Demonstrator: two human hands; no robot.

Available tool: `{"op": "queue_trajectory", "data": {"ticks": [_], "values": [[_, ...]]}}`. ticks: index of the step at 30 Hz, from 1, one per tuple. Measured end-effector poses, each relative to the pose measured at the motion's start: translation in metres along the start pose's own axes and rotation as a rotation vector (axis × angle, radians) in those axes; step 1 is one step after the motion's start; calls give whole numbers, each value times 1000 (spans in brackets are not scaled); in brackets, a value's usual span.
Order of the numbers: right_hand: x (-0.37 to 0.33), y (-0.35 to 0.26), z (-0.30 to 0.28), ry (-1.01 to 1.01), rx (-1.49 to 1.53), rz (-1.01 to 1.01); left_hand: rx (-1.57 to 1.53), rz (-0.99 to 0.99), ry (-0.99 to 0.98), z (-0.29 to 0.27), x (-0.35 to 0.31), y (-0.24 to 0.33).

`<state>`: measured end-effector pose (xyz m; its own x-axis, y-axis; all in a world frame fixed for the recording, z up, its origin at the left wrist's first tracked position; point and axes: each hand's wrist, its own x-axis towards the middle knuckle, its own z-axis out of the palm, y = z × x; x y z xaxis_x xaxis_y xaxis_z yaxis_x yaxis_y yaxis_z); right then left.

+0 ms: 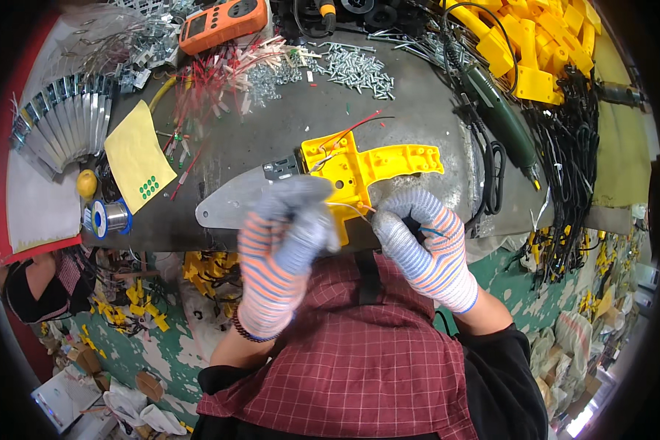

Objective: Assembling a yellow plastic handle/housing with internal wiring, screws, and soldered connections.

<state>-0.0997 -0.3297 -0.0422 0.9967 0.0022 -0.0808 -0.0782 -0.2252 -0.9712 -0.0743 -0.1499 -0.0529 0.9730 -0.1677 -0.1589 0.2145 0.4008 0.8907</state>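
Observation:
A yellow plastic housing half (400, 163) with a side handle lies open on the bench in front of me. From its left side sticks a flat grey metal plate (231, 202) with a rounded tip. Thin red and black wires (356, 125) rise from the housing's upper edge. My right hand (427, 246), in a striped knit glove, pinches a thin wire at the housing's lower right. Smeared by motion, my gloved left hand (282, 249) hovers over the housing's lower left and the plate's near edge; its fingers cannot be made out clearly.
Loose screws (359, 70) and small wired parts (231, 70) lie along the far side. A green electric screwdriver (499, 114) and black cables (565, 161) are at right, below yellow housings (539, 44). On the left sit a solder spool (111, 218), yellow card (139, 158) and orange meter (222, 26).

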Motion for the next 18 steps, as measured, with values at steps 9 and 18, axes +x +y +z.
{"op": "queue_trajectory", "data": {"ticks": [9,18], "values": [[-3,-4,-12,25,-252,-138,11,125,68,-3,9,-2],[8,26,-5,-70,-944,-414,493,354,59,-32,19,-26]]}}
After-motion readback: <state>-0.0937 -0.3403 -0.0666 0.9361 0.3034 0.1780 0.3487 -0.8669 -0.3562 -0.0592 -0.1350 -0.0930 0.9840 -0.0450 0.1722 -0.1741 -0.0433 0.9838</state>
